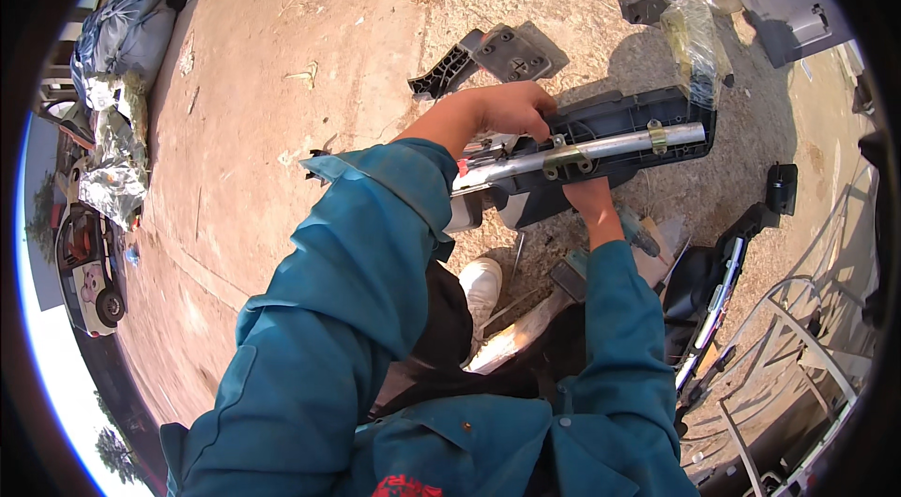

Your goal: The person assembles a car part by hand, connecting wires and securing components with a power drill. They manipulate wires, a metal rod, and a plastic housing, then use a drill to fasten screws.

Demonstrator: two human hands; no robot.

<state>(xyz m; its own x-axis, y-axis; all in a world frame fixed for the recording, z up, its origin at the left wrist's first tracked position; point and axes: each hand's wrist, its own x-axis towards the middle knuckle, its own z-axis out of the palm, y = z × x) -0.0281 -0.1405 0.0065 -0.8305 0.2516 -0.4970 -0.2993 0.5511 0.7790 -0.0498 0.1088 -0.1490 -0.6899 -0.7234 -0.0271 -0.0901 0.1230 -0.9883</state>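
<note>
A long black plastic car part (619, 110) with ribs and a silver metal tube (633, 142) along it lies across the upper middle. Brackets are fixed on the tube. My left hand (507, 109) is closed at the part's far edge, its fingers bent down beside the tube. From the near side my right hand (589, 198) grips the lower edge, its fingers hidden behind the part. Near my right sleeve lies a teal-and-black power tool (640, 232), partly covered by the sleeve.
Beyond my left hand lie a dark square plate (511, 53) and a black ribbed piece (446, 70). A second black part with a metal tube (713, 309) lies at right, beside metal frames (812, 347). Wrapped bundles (131, 37) and a car (89, 272) are at far left.
</note>
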